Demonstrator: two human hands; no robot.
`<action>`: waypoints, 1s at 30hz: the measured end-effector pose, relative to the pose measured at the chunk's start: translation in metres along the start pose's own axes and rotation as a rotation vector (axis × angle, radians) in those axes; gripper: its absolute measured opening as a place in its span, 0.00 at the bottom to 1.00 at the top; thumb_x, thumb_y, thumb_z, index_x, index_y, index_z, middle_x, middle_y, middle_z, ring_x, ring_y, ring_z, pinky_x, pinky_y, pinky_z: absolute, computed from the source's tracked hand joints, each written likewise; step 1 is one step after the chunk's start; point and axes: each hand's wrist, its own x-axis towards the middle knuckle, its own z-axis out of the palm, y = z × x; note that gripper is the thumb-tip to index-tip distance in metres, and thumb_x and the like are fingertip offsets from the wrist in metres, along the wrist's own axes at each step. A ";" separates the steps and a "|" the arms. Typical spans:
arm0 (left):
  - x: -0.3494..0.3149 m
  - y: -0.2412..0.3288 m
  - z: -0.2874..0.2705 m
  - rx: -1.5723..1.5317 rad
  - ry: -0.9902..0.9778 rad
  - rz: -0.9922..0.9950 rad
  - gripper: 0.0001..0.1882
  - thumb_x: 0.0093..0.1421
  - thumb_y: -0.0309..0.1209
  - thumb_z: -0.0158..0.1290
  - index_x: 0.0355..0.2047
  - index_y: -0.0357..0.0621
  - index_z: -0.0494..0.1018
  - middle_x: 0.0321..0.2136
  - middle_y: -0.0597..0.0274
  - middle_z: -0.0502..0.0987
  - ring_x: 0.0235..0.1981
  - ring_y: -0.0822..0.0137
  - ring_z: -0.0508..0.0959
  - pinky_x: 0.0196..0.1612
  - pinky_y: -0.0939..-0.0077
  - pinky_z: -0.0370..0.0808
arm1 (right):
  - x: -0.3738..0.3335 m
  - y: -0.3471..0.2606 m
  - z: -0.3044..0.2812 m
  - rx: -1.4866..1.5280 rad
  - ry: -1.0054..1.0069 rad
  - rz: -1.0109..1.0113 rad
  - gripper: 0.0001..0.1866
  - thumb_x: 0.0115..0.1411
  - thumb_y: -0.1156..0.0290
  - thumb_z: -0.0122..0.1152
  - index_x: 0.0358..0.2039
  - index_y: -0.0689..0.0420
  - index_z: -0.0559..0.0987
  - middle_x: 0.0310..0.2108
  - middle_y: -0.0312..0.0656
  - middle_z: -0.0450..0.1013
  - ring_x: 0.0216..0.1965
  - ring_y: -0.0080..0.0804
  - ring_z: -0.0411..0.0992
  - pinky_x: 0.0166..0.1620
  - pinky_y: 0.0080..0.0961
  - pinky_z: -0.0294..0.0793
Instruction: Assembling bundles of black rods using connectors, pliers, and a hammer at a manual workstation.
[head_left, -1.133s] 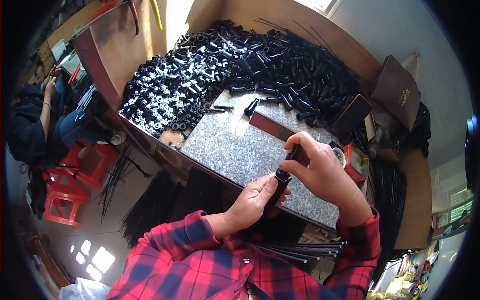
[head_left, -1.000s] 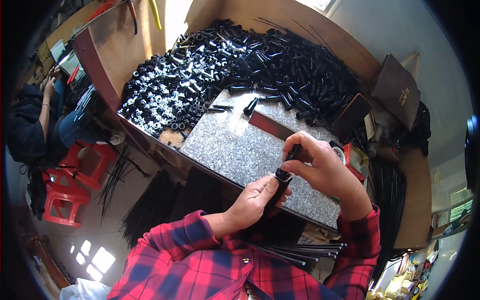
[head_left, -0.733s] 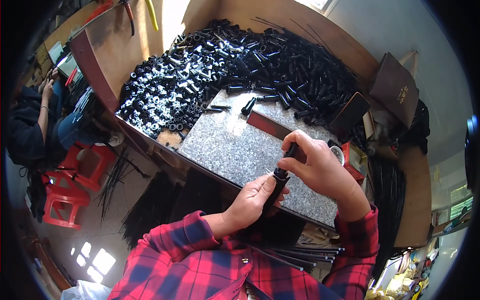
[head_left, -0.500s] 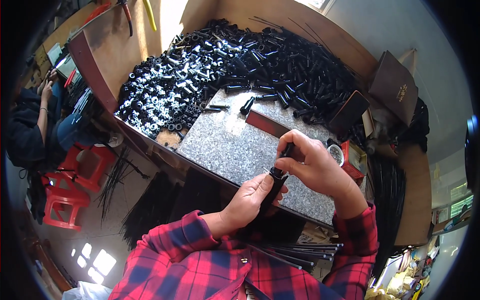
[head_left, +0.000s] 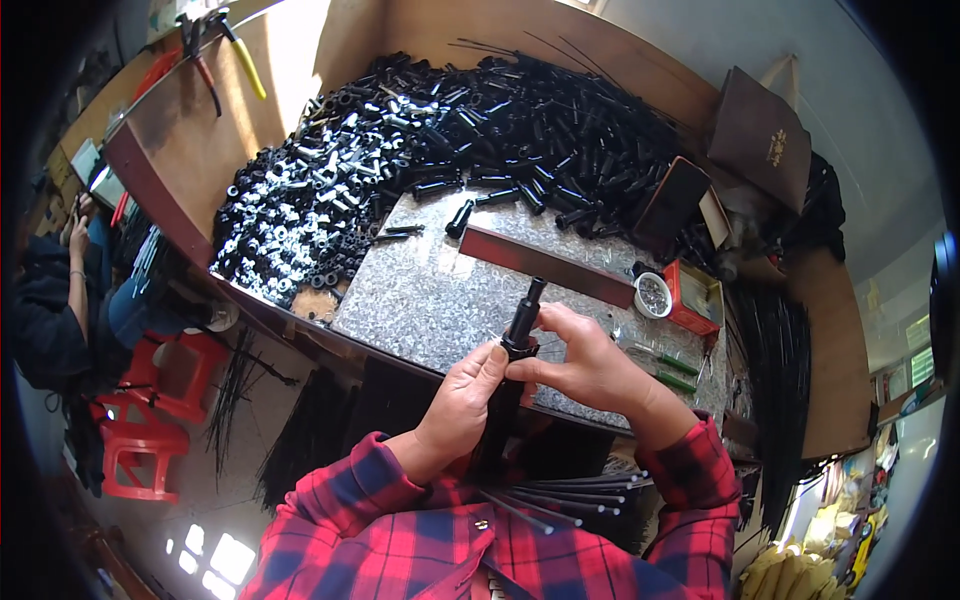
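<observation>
A black stepped tube, narrower at its top, stands nearly upright between my hands, above the near edge of the stone slab. My left hand is closed around its lower part, the thumb pressed just below the collar. From the right, my right hand has thumb and fingers at the collar, pinching it; its fingertips are partly hidden behind the tube. Below my hands the dark lower end merges with the shadow. Several thin black rods with grey ends lie across my lap.
Small black fittings and black tubes are heaped behind the slab. A flat dark-red bar, white cup, red box and green-handled tools lie rightward. Pliers hang left; a person sits beyond red stools.
My right hand has moved down from the tube's top to its collar, leaving the narrow tip bare. The tube is more upright. The whole view has shifted slightly.
</observation>
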 end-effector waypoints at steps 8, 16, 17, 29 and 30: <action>0.000 -0.002 0.001 0.079 -0.032 0.014 0.23 0.70 0.44 0.35 0.51 0.37 0.66 0.30 0.65 0.72 0.31 0.75 0.70 0.40 0.81 0.68 | 0.002 -0.005 -0.010 0.188 -0.065 0.004 0.16 0.50 0.72 0.68 0.37 0.61 0.74 0.34 0.43 0.71 0.37 0.33 0.72 0.41 0.31 0.70; -0.002 0.003 -0.009 -0.054 -0.100 -0.025 0.22 0.70 0.42 0.35 0.52 0.37 0.65 0.36 0.62 0.73 0.37 0.72 0.73 0.44 0.78 0.69 | -0.005 0.021 0.016 0.180 0.127 -0.154 0.19 0.48 0.68 0.71 0.34 0.62 0.72 0.27 0.42 0.70 0.28 0.29 0.71 0.32 0.26 0.71; -0.005 0.005 -0.009 -0.045 -0.101 -0.031 0.22 0.70 0.42 0.35 0.52 0.37 0.65 0.36 0.62 0.73 0.37 0.72 0.73 0.44 0.78 0.69 | -0.009 0.020 0.021 0.190 0.179 -0.021 0.19 0.48 0.69 0.71 0.36 0.61 0.71 0.26 0.38 0.69 0.28 0.24 0.70 0.31 0.22 0.71; -0.011 0.015 -0.007 -0.028 -0.036 0.032 0.22 0.69 0.38 0.39 0.55 0.33 0.63 0.59 0.51 0.63 0.58 0.59 0.66 0.61 0.66 0.61 | -0.030 0.013 0.082 0.948 0.172 0.287 0.10 0.64 0.66 0.55 0.33 0.61 0.75 0.20 0.33 0.70 0.14 0.17 0.67 0.17 0.15 0.64; -0.011 0.015 -0.012 0.017 -0.042 0.062 0.22 0.68 0.38 0.40 0.55 0.33 0.63 0.59 0.48 0.63 0.57 0.58 0.67 0.61 0.64 0.62 | -0.031 0.010 0.085 0.946 0.222 0.234 0.12 0.63 0.65 0.56 0.34 0.62 0.76 0.20 0.34 0.71 0.14 0.18 0.68 0.17 0.15 0.64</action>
